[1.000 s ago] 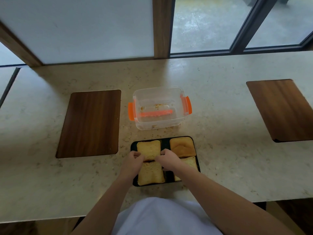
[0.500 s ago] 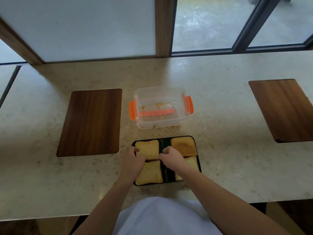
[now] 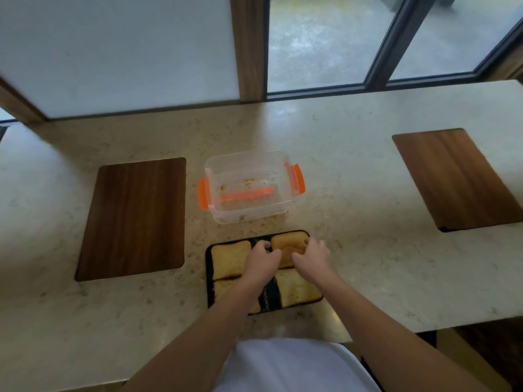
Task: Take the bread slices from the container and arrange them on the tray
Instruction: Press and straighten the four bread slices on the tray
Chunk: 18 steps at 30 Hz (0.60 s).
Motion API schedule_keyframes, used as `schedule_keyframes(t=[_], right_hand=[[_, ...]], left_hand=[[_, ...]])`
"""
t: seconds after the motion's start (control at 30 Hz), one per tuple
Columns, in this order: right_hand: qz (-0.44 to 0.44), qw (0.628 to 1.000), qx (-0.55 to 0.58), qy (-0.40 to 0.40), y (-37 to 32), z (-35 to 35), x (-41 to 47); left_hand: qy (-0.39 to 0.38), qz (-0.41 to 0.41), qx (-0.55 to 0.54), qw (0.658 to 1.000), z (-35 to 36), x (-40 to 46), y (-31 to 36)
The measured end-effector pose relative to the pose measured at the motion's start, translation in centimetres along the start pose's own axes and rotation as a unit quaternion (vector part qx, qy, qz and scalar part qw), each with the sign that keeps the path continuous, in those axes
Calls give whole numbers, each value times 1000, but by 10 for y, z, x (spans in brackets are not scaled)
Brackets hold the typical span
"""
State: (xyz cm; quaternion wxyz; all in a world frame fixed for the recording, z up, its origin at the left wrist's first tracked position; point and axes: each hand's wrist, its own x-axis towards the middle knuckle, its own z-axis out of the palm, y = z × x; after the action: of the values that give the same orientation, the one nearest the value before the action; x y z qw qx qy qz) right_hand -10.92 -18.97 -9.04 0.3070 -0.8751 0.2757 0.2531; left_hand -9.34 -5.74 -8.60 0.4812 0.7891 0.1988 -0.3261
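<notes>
A black tray (image 3: 209, 281) lies on the counter right in front of me with several toasted bread slices on it. My left hand (image 3: 261, 260) and my right hand (image 3: 311, 257) both grip the far-right slice (image 3: 288, 246) by its sides. The far-left slice (image 3: 229, 258) and the near-right slice (image 3: 297, 288) lie flat. My left forearm covers most of the near-left slice (image 3: 222, 290). Behind the tray stands the clear plastic container (image 3: 249, 162) with orange clips, holding only crumbs.
A dark wooden board (image 3: 133, 219) is set into the pale stone counter (image 3: 353, 176) to the left, and another wooden board (image 3: 455, 176) to the right. A window and wall run along the counter's far edge. The near edge is by my body.
Both hands have moved from the left-hand slices across to the far-right slice and closed on it. The view has shifted slightly.
</notes>
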Motion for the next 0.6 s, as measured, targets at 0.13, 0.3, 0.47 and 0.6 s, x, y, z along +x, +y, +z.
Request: schedule_keyframes(t=[0.13,0.3,0.47,0.6], right_hand=[[11,1000,-1,4,4,-1,2],[17,1000,21,-8,9,-7,6],[10,1000,2,-4,11,-4,6],[5,1000,1,3,11,-2,3]], left_hand=[[3,-4,17,1000,8,6,2],[3,-19,19,1000,10,7,2],[-11,-33,15,999,12,11,1],[-3,-34,-2,999,12,13,-1]])
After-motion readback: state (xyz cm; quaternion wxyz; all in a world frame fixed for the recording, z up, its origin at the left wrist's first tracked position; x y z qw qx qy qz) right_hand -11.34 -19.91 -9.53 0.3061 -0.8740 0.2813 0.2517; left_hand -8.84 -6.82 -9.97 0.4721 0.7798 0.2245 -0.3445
